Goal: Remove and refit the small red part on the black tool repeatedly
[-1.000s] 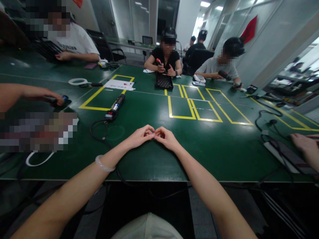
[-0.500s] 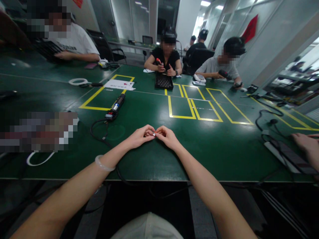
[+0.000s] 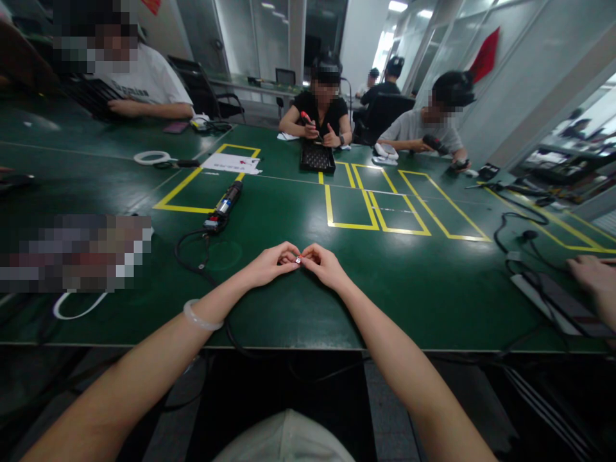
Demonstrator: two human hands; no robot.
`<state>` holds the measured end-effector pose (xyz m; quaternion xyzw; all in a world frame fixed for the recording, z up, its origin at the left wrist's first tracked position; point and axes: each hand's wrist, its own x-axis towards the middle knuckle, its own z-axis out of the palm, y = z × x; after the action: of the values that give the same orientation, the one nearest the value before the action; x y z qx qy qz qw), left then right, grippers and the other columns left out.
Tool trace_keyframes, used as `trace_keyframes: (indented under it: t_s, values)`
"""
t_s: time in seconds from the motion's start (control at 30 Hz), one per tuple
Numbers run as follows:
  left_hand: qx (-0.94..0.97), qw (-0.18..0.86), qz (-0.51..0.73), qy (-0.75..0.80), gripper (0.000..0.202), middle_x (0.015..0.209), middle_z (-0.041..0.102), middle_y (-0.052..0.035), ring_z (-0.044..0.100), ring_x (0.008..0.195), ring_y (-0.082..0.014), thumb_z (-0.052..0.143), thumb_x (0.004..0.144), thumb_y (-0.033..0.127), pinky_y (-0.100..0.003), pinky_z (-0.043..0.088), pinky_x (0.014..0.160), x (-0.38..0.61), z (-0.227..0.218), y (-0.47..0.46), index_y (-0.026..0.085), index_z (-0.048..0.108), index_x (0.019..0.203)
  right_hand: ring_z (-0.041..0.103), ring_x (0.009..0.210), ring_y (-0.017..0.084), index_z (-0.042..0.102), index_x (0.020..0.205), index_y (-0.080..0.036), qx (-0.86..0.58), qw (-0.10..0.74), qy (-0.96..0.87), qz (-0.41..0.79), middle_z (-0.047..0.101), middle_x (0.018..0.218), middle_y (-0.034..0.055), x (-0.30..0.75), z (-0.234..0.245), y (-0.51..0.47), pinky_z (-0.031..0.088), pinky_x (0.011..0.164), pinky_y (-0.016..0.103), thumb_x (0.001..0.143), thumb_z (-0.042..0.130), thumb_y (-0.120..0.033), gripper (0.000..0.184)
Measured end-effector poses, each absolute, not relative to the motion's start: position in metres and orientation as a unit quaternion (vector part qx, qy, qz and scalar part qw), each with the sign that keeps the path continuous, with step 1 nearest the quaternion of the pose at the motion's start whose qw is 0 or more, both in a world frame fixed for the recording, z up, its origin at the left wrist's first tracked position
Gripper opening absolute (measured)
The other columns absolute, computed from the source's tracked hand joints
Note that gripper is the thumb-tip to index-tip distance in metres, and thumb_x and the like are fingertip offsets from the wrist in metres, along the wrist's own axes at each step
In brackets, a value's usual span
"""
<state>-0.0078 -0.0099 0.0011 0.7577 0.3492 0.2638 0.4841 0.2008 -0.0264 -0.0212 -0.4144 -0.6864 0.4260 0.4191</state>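
Note:
My left hand [image 3: 273, 264] and my right hand [image 3: 321, 263] meet at the fingertips over the green table [image 3: 298, 314]. Between them they pinch a tiny white and orange-red piece [image 3: 298, 260], too small and too covered by fingers to name. Both hands are closed, thumbs toward me and fingers curled behind. A pale bangle [image 3: 202, 317] circles my left wrist. Left of my hands lies a dark, cylindrical corded tool [image 3: 224, 205] with a shiny middle band.
Yellow tape [image 3: 353, 226] marks rectangles on the table. A paper sheet [image 3: 231, 163] lies beyond the corded tool. A black tray [image 3: 316, 158] stands before a person opposite. At right are a power strip [image 3: 553, 298], cables and another person's hand [image 3: 594, 276]. More people sit around the table.
The view shifts very slightly. My hands stay in place, and the small piece between the fingertips seems slightly turned, showing a little more white.

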Motion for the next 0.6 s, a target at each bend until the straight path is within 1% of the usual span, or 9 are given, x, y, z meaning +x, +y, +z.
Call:
trace_keyframes:
  t_s: [0.2, 0.33, 0.43, 0.5, 0.6]
  values:
    - [0.763, 0.474, 0.270, 0.348, 0.037, 0.097, 0.068, -0.0071, 0.066, 0.091, -0.0198, 0.066, 0.086, 0.039, -0.034, 0.050, 0.084, -0.0074, 0.0020, -0.0100, 0.016, 0.057, 0.113, 0.059, 0.070, 0.013, 0.061, 0.091, -0.017, -0.410, 0.429, -0.684, 0.425, 0.065, 0.080, 0.0005, 0.2008, -0.0209, -0.0258, 0.047, 0.067, 0.025, 0.086, 0.064, -0.036, 0.019]
    - [0.782, 0.447, 0.269, 0.341, 0.034, 0.097, 0.067, -0.0066, 0.065, 0.091, -0.0187, 0.064, 0.088, 0.038, -0.032, 0.050, 0.083, -0.0071, 0.0000, -0.0090, 0.016, 0.062, 0.114, 0.061, 0.074, 0.014, 0.062, 0.097, -0.018, -0.404, 0.430, -0.677, 0.440, 0.067, 0.084, 0.0016, 0.2009, -0.0229, -0.0238, 0.047, 0.068, 0.026, 0.084, 0.065, -0.035, 0.022]
    - [0.777, 0.443, 0.281, 0.348, 0.037, 0.097, 0.068, -0.0061, 0.065, 0.090, -0.0184, 0.066, 0.087, 0.039, -0.031, 0.051, 0.082, -0.0069, -0.0026, -0.0086, 0.016, 0.060, 0.114, 0.060, 0.073, 0.014, 0.064, 0.099, -0.018, -0.408, 0.421, -0.678, 0.444, 0.067, 0.083, 0.0016, 0.2019, -0.0249, -0.0220, 0.046, 0.068, 0.026, 0.083, 0.067, -0.035, 0.024]
    - [0.768, 0.443, 0.290, 0.360, 0.038, 0.098, 0.069, -0.0064, 0.066, 0.090, -0.0188, 0.068, 0.085, 0.041, -0.032, 0.051, 0.082, -0.0068, -0.0038, -0.0085, 0.015, 0.059, 0.112, 0.058, 0.071, 0.013, 0.065, 0.098, -0.018, -0.410, 0.421, -0.680, 0.438, 0.066, 0.081, 0.0013, 0.2026, -0.0257, -0.0212, 0.045, 0.066, 0.026, 0.082, 0.067, -0.034, 0.023]
    - [0.761, 0.439, 0.287, 0.382, 0.037, 0.097, 0.070, -0.0067, 0.066, 0.089, -0.0194, 0.066, 0.086, 0.045, -0.032, 0.051, 0.081, -0.0070, -0.0029, -0.0086, 0.015, 0.062, 0.106, 0.054, 0.065, 0.012, 0.065, 0.095, -0.018, -0.413, 0.419, -0.688, 0.424, 0.062, 0.075, -0.0005, 0.2029, -0.0256, -0.0212, 0.042, 0.061, 0.025, 0.082, 0.067, -0.034, 0.020]
